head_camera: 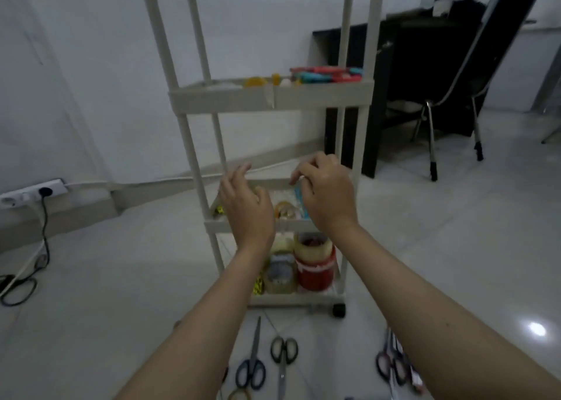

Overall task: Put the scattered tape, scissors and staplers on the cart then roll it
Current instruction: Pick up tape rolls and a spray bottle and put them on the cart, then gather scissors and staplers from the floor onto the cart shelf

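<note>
The beige three-tier cart stands in front of me. Its top shelf carries red and teal staplers and small yellow tape rolls. Large red and clear tape rolls fill the bottom shelf. My left hand hovers over the middle shelf with relaxed fingers and holds nothing. My right hand is over the same shelf, its curled fingers pinching the top of a light-blue item beside a clear tape roll. On the floor lie blue-handled scissors, grey-handled scissors and more scissors.
A tape roll lies at the bottom edge. A power strip with a black cable sits left by the wall. A black desk and a chair stand behind the cart on the right. A cart wheel rests on white tile.
</note>
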